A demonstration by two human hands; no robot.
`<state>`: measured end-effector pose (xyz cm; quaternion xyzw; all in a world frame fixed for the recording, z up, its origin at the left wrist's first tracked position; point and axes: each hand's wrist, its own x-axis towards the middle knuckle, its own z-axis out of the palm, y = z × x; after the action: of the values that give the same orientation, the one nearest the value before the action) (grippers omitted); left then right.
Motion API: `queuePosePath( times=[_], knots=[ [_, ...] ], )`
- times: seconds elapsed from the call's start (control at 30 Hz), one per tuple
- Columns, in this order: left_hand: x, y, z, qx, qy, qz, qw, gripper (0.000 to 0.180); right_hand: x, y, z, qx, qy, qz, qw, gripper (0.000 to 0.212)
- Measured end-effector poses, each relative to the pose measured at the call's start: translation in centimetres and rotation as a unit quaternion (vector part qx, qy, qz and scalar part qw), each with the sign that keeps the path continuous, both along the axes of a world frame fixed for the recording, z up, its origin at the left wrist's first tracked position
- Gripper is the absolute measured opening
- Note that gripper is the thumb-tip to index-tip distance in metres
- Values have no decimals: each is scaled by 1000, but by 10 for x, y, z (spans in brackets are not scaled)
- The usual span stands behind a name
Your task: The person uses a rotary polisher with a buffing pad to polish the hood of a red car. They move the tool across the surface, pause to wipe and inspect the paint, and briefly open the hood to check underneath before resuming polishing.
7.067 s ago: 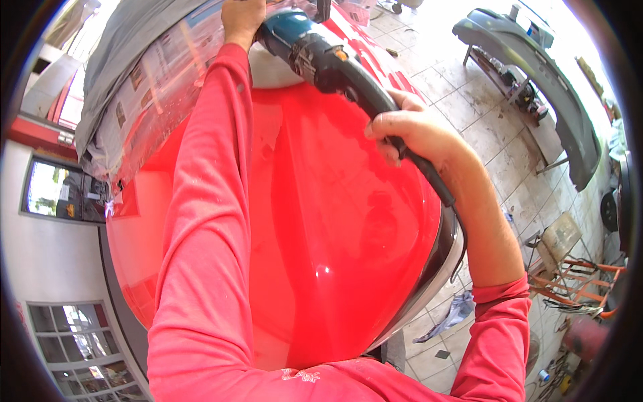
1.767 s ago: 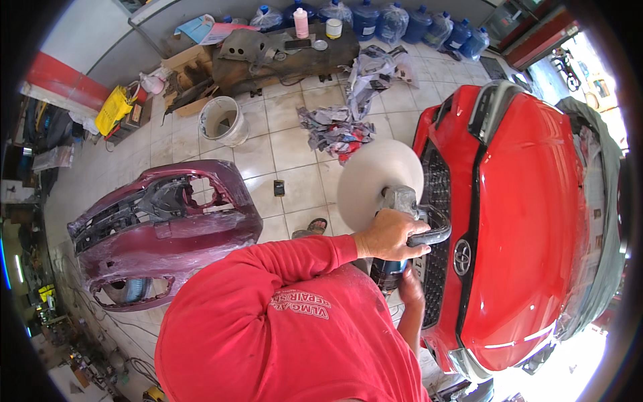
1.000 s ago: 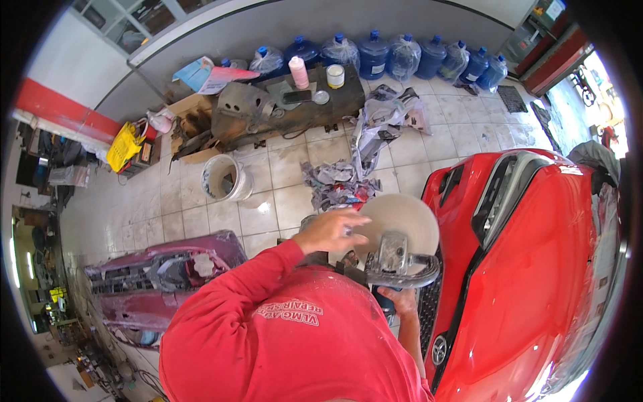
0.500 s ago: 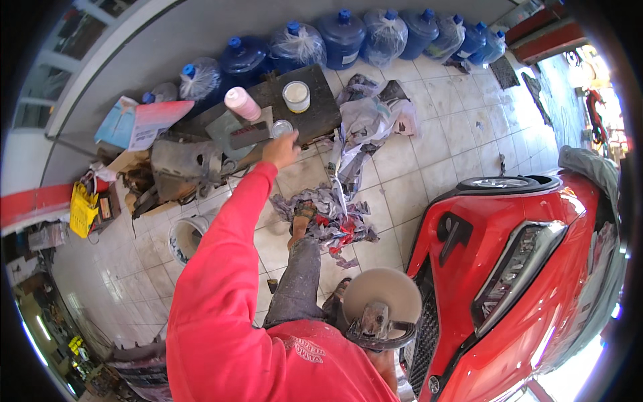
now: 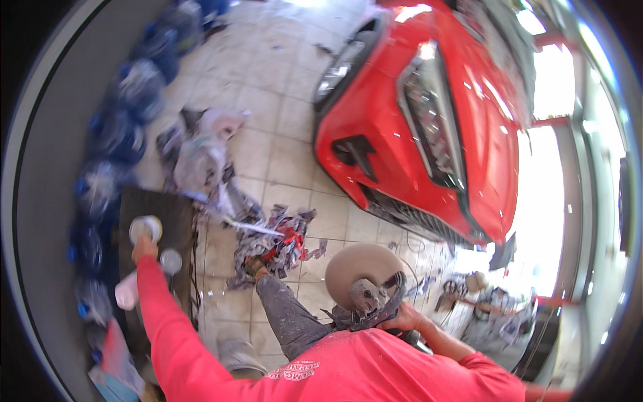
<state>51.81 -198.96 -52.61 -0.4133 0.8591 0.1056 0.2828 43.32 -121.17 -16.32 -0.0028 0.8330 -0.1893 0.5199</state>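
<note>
"Reaching over the dark worktop, what is touched by the left hand?"

"The pale round tin is met near its rim; whether the fingers are closed on it cannot be told."

"And by the right hand?"

"The polisher is gripped, fingers wrapped around its body, held before the red shirt, its round pad facing outward."

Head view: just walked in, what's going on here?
A person in a red top has their left hand at a light-coloured can on a dark bench; blur hides whether the fingers are inside. Their right hand holds a polisher in front of the body, its round pad clear of the red car. Crumpled paper lies on the floor.
</note>
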Motion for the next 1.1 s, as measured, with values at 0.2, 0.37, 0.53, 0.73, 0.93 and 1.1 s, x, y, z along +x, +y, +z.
queuePosePath(
  times=[0.2, 0.37, 0.53, 0.73, 0.93, 1.1],
  knots=[
    [-16, -23, 7, -55, 62, -33, 996, 49, 5, -16, 27, 69, -10, -91, 993, 96],
    [-27, 16, 53, -112, 177, 31, 977, 50, 40, 47, -8, 29, 51, -89, 994, 106],
    [-33, 117, 72, 45, 167, 24, 985, 59, 59, 99, -5, -11, 77, -139, 987, 108],
    [-52, 363, 107, 181, 255, -139, 940, 59, 73, 161, 37, -73, 65, -223, 970, 107],
    [-95, 653, 211, 346, 253, -310, 848, 53, 123, 301, 27, -156, 132, -327, 923, 105],
    [-141, 804, 275, 415, 242, -387, 787, 51, 163, 387, 76, -177, 187, -506, 823, 89]
  ],
)
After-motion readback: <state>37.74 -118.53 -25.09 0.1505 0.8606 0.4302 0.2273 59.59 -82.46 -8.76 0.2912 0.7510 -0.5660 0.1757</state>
